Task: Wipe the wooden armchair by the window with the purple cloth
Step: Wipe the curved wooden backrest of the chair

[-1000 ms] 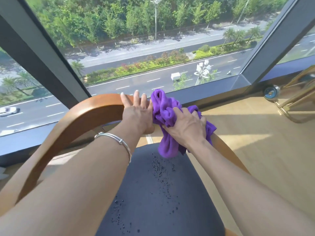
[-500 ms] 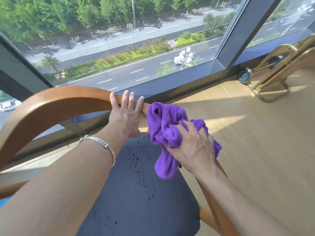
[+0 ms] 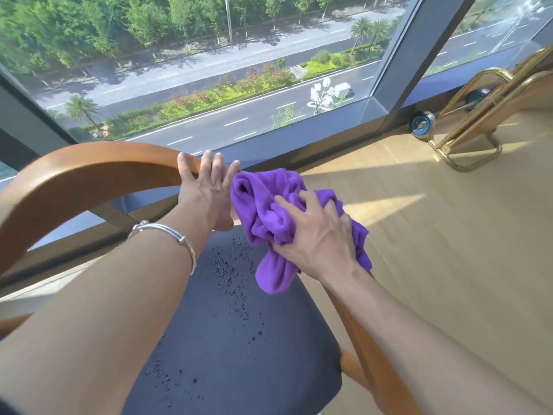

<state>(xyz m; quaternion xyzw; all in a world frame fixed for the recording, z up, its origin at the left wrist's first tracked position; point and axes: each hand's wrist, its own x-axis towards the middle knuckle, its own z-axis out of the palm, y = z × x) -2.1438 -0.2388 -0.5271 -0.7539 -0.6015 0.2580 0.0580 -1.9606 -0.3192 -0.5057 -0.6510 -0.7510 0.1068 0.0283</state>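
Meanwhile, the bunched purple microfibre cloth (image 3: 278, 217) has slid further down the curved, varnished wooden rail of the armchair (image 3: 89, 172), from near the crest of the bend a second ago to the right-hand descent toward the front edge of the seat. By my reading, the top of the rail is done and the right arm is now being wiped; the left stretch of the rail looks untouched.

The right hand (image 3: 318, 238) is curled over the cloth, clamping it against the rail, which is hidden beneath the folds. The left hand (image 3: 209, 190) lies flat with fingers spread and straight on the rail's crest, just beside the cloth, bracing the chair; a thin silver bangle (image 3: 167, 238) circles that wrist.

The cloth is soft and plush, its loose tail hanging over the dark grey padded seat (image 3: 239, 339). That seat is matte and speckled with small black crumbs (image 3: 230, 271) near its rear edge, which likely need wiping too. The wood is smooth, glossy and bent in one continuous arc.
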